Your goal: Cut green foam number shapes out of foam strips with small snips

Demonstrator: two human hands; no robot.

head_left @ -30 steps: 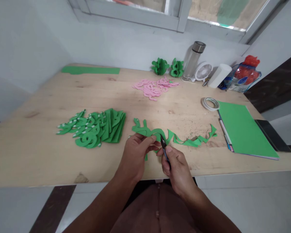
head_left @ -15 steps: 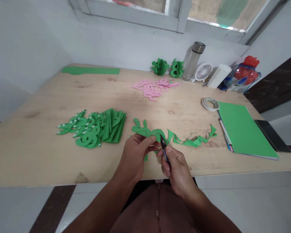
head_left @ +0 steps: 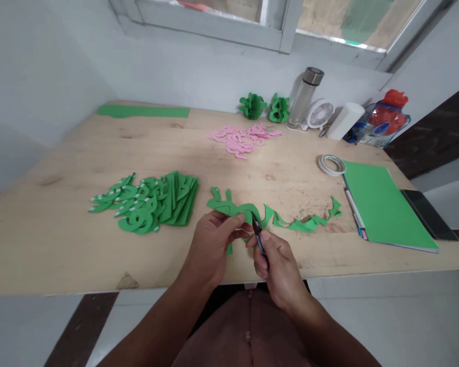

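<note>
My left hand pinches a piece of green paper with a curved outline, low over the front of the table. In my right hand is a pair of dark scissors, its blades at the right edge of that paper. The fingers of both hands almost meet. Green paper offcuts trail to the right of the scissors. Left of my hands lies a heap of cut green paper shapes, some with white marks, beside a stack of folded green pieces.
Pink paper cutouts lie mid-table, with two green paper ornaments behind. A glass bottle, small fan and white roll stand along the wall. Tape rolls, green sheets and a dark flat object are right.
Hardly anything differs. Both hands, the green paper and the scissors keep nearly the same place, and the view shifts very slightly.
</note>
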